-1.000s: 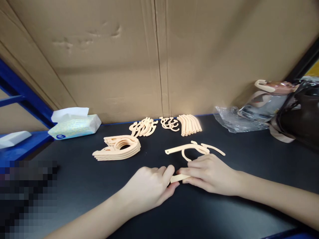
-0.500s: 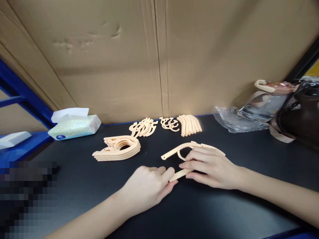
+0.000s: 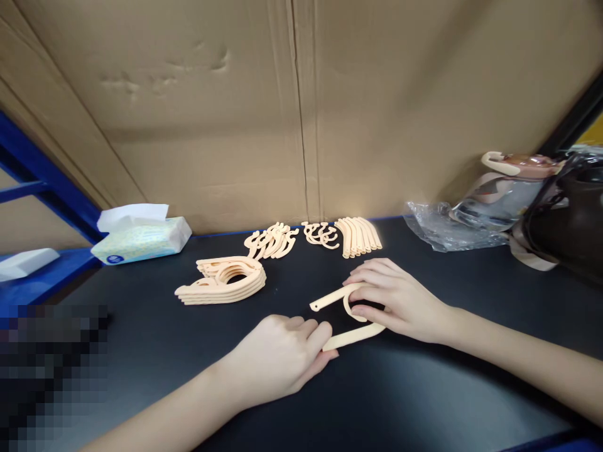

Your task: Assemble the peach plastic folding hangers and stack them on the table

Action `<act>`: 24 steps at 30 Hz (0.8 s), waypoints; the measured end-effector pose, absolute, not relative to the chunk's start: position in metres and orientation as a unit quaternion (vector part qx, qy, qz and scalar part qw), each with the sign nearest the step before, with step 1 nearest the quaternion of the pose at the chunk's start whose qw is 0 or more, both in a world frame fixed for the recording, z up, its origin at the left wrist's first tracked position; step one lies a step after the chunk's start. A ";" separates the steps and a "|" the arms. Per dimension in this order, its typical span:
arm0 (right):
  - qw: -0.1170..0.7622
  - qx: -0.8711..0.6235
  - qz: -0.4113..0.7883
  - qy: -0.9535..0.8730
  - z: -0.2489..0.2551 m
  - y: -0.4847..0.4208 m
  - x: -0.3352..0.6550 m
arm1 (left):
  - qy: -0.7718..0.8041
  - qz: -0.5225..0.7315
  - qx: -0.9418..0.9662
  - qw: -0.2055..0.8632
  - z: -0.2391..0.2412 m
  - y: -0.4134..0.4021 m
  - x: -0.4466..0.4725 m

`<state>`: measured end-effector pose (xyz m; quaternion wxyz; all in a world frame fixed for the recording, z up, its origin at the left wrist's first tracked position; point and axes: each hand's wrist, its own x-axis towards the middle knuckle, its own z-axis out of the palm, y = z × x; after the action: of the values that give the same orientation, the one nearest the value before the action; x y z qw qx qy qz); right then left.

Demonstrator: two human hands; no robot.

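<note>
A beige plastic folding clothes hanger [image 3: 354, 336] is held between my two hands, low over the black table, its two arms pointing left. My left hand [image 3: 285, 351] pinches the tip of the nearer arm between thumb and bent fingers. Over the joined end and the farther arm, my right hand [image 3: 402, 300] is closed, hiding much of that part. The farther arm's free end shows a small hole, and a curved piece sits between the arms. Left of the hands lies a neat stack of similar folded hangers [image 3: 230, 294].
Along the back lie a pile of curved beige pieces [image 3: 272, 242], a few small hooks [image 3: 320, 234] and a row of slim arms [image 3: 358, 237]. A tissue pack [image 3: 141, 242] stands left. Clear plastic wrap [image 3: 438, 229], a bottle [image 3: 502, 194] and a dark bag [image 3: 575, 220] crowd the right.
My right hand has shifted back from the nearer arm to the hanger's joined end and farther arm. More of the nearer arm shows. My left hand has barely moved.
</note>
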<state>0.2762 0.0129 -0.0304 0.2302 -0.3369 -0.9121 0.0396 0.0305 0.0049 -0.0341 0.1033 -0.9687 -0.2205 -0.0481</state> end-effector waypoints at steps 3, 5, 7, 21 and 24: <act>0.231 -0.350 0.050 -0.906 -0.031 0.012 0.275 | -0.221 -0.057 -0.971 0.074 -0.030 0.005 0.031; 0.236 -0.361 0.047 -0.901 -0.031 0.011 0.275 | -0.229 -0.061 -0.971 0.044 -0.027 0.005 0.032; 0.240 -0.370 0.040 -0.897 -0.031 0.011 0.275 | -0.249 -0.066 -0.966 0.014 -0.024 0.003 0.033; 0.228 -0.388 0.005 -0.893 -0.033 0.012 0.275 | -0.382 -0.105 -0.907 -0.144 -0.023 0.008 0.026; 0.233 -0.397 -0.004 -0.888 -0.034 0.013 0.276 | -0.317 -0.084 -0.942 -0.076 -0.021 0.006 0.027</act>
<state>0.2758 0.0133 -0.0340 0.2335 -0.3970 -0.8876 -0.0038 0.0270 0.0058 -0.0207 -0.0758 -0.9417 -0.3170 -0.0839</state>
